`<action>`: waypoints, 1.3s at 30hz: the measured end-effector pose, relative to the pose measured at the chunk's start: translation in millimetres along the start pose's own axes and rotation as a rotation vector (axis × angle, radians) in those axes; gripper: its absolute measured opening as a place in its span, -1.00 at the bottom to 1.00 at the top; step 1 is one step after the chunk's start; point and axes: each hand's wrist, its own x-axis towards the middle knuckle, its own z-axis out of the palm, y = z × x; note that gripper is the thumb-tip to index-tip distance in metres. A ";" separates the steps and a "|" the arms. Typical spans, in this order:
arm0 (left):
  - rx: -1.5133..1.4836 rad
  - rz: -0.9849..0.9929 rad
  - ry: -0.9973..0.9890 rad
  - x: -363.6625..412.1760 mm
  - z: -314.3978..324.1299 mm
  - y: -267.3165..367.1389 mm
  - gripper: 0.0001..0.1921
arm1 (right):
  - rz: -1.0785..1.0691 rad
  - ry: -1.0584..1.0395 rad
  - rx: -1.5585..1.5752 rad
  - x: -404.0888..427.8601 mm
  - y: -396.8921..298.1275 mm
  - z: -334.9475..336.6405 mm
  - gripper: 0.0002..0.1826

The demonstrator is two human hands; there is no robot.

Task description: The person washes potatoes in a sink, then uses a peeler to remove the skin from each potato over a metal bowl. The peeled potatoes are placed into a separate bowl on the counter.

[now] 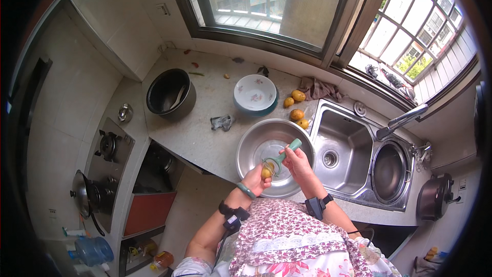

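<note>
My left hand (pixel 256 180) grips a small yellow potato (pixel 267 171) over the near part of a wide stainless steel basin (pixel 246 142). A green-handled peeler (pixel 291 148) is in my right hand (pixel 298 164), its head at the potato's upper side. What looks like a thin strip of peel hangs by the peeler's head. Beyond the basin, several unpeeled potatoes (pixel 296 114) lie on the counter, close to the sink's left edge.
Right of the basin is a steel sink (pixel 344 150) with a faucet (pixel 401 121). Stacked bowls (pixel 255 92), a crumpled plastic bag (pixel 222 122) and a black pot (pixel 171 92) stand or lie on the counter (pixel 192 142). A cloth (pixel 319 88) lies below the window; a wok (pixel 81 192) sits on the stove.
</note>
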 end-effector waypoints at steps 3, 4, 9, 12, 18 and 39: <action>-0.042 -0.029 -0.067 1.1 -0.9 2.4 -0.64 | -0.097 0.081 -0.028 10.1 -2.6 -15.3 -0.89; -0.038 -0.036 -0.099 -2.4 1.3 5.9 -0.63 | -0.149 0.136 -0.089 16.0 -1.8 -23.8 -0.90; -0.017 0.025 -0.150 0.4 -4.5 11.1 -0.61 | -0.090 0.224 0.049 16.0 -12.1 -43.6 -0.89; -0.024 -0.009 -0.115 1.3 -3.4 11.4 -0.61 | -0.053 0.203 0.083 12.3 -10.4 -44.3 -0.88; -0.043 -0.020 -0.082 9.8 -7.3 8.1 -0.61 | -0.037 0.156 0.168 -0.5 -18.3 -25.4 -0.86; -0.075 0.096 0.174 18.8 5.5 0.6 -0.62 | -0.066 -0.184 -0.133 -15.0 -7.9 26.3 -0.78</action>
